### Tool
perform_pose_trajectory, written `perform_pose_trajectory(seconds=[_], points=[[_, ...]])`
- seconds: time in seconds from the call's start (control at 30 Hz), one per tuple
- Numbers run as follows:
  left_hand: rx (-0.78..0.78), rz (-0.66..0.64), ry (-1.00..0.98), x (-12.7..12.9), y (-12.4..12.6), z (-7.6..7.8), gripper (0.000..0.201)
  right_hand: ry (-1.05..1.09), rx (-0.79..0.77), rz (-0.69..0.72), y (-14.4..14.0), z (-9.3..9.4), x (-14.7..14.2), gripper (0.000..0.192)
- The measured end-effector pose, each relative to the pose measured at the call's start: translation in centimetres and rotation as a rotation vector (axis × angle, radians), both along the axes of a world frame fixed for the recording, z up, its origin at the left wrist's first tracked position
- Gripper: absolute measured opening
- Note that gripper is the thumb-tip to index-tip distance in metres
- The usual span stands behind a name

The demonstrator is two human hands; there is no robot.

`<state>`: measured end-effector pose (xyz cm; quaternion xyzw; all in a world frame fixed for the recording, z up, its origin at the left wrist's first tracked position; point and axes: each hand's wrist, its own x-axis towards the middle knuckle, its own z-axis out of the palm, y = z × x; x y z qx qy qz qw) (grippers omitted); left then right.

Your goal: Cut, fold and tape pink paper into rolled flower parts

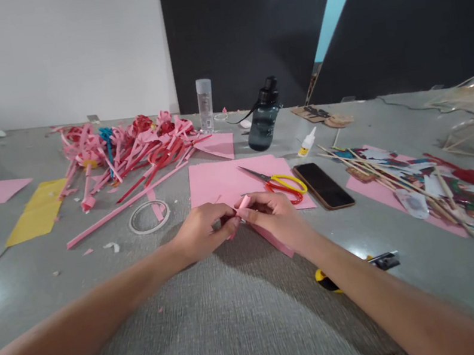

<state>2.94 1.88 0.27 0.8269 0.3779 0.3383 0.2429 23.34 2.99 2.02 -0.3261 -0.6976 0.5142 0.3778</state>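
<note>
Between my fingertips is a small roll of pink paper, and a narrow pink piece shows below it. My left hand pinches it from the left with thumb and forefinger. On the other side, my right hand is closed round the roll. Just beyond lie pink paper sheets, partly hidden by my hands. Scissors with red and yellow handles rest on the sheets, blades pointing away to the left. A roll of white tape lies left of my left hand.
Pink and red paper flowers are heaped at back left, near yellow paper. A dark bottle, clear bottle, glue bottle and phone stand or lie beyond. A utility knife is under my right forearm. Sticks lie right.
</note>
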Motion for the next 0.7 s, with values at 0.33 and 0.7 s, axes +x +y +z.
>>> perform_pose_trajectory(seconds=[0.33, 0.7], points=[[-0.094, 0.137, -0.145, -0.1, 0.3, -0.2, 0.024, 0.014, 0.081, -0.358, 0.8, -0.5, 0.9, 0.024], [-0.11, 0.262, -0.354, -0.5, 1.5, -0.9, 0.026, -0.676, 0.668, -0.03, 1.7, -0.6, 2.2, 0.04]])
